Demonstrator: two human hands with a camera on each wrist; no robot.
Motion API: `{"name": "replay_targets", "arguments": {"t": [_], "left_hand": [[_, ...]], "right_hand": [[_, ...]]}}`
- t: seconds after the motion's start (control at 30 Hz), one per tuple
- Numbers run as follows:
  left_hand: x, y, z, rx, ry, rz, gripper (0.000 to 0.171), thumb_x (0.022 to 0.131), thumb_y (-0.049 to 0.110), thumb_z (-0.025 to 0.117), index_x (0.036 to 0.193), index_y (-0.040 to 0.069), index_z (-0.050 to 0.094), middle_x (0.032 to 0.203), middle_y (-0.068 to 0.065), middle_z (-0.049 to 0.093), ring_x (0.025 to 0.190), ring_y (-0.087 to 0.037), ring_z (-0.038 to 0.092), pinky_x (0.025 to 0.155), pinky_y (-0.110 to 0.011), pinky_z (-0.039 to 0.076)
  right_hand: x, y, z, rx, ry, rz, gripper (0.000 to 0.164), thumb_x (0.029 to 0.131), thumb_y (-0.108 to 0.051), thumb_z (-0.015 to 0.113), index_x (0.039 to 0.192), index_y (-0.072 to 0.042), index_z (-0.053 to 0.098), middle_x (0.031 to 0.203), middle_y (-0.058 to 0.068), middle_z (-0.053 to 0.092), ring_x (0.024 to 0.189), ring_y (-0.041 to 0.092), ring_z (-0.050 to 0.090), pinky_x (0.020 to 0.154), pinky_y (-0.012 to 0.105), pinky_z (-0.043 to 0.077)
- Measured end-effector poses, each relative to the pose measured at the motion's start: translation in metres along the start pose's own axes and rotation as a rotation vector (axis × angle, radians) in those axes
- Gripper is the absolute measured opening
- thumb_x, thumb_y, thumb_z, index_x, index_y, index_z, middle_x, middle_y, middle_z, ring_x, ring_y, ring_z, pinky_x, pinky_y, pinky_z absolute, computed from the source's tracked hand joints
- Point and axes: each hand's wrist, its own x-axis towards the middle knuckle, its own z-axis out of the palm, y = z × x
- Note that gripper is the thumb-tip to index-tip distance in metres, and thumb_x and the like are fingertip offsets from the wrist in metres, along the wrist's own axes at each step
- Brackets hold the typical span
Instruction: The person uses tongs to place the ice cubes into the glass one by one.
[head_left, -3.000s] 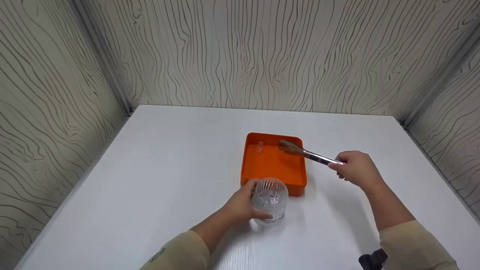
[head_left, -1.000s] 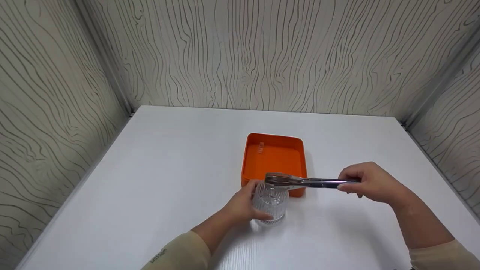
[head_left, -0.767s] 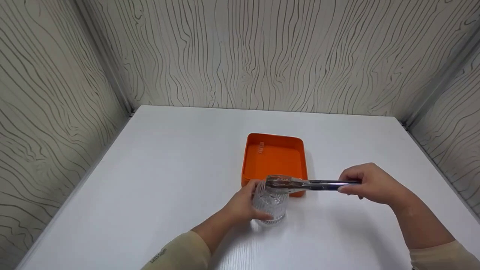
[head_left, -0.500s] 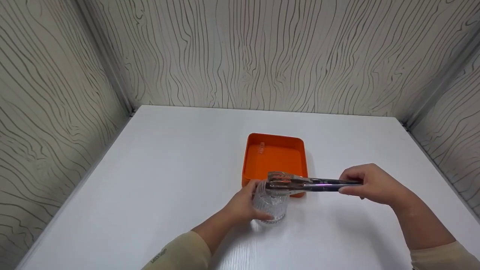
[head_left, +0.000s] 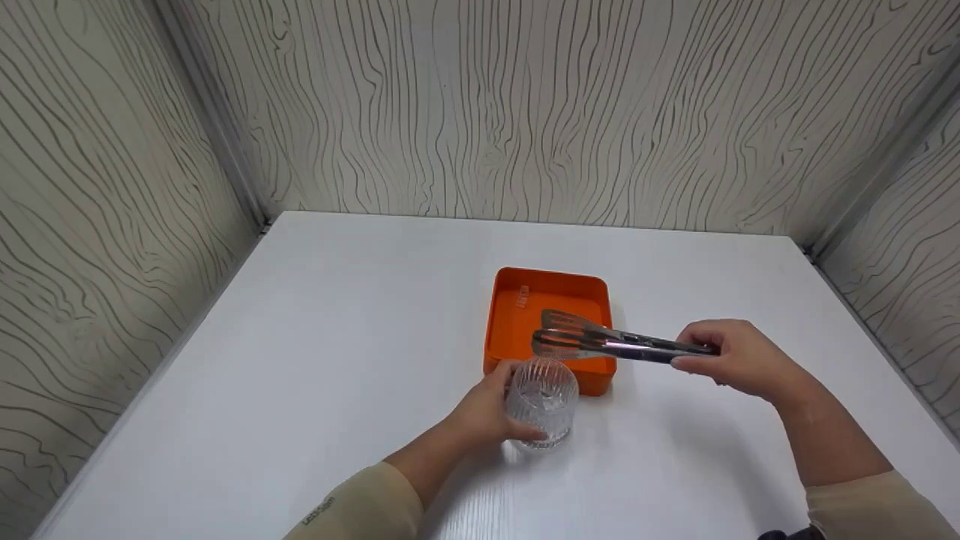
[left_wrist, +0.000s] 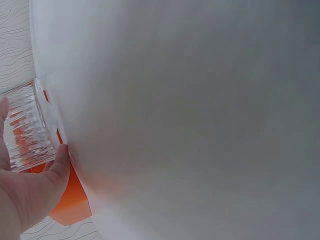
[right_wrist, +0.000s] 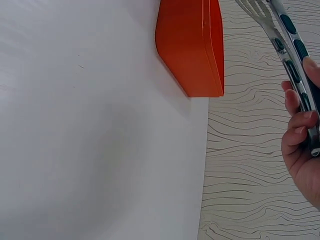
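Observation:
My left hand point(head_left: 486, 411) grips a clear ribbed drinking glass point(head_left: 553, 405) standing upright on the table; clear contents show low inside it, their kind hard to make out. In the left wrist view, fingers and thumb curl round the glass point(left_wrist: 30, 127). Metal tongs point(head_left: 645, 346) are held near their handle end by my right hand point(head_left: 739, 358). The tongs' slotted heads are spread apart above an orange tray point(head_left: 510, 330), just beyond the glass rim, with nothing visible between them. A small row of clear pieces point(head_left: 523, 296) lies at the tray's far left.
The white table point(head_left: 360, 322) extends on both sides of the tray. Wood-grain patterned panels point(head_left: 480, 112) stand behind and at both sides. The glass is close to the tray's near wall.
The tongs went from the tray to over the glass, then rose away from the glass toward the tray, their arms spreading apart. The left hand and glass stayed in place.

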Motion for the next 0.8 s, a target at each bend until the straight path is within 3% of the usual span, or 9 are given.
{"name": "replay_targets", "arguments": {"t": [0.43,0.8], "left_hand": [[-0.001,0.003,0.000,0.009,0.003,-0.053,0.081,0.057,0.036,0.086,0.123,0.034,0.038,0.120,0.007,0.051,0.112,-0.020,0.049,0.095,-0.046,0.042],[-0.001,0.005,0.001,0.003,0.006,-0.066,0.082,0.057,0.036,0.086,0.123,0.034,0.038,0.121,0.007,0.051,0.113,-0.020,0.049,0.096,-0.047,0.041]], "right_hand": [[0.030,0.003,0.016,-0.068,0.069,0.141,0.026,0.083,-0.037,0.066,0.087,-0.012,0.062,0.073,0.005,0.051,0.064,0.021,0.047,0.054,0.029,0.042],[0.054,-0.006,0.048,-0.126,0.142,0.238,0.025,0.084,-0.034,0.065,0.090,-0.010,0.062,0.077,0.005,0.055,0.072,0.022,0.047,0.058,0.029,0.041]]}}
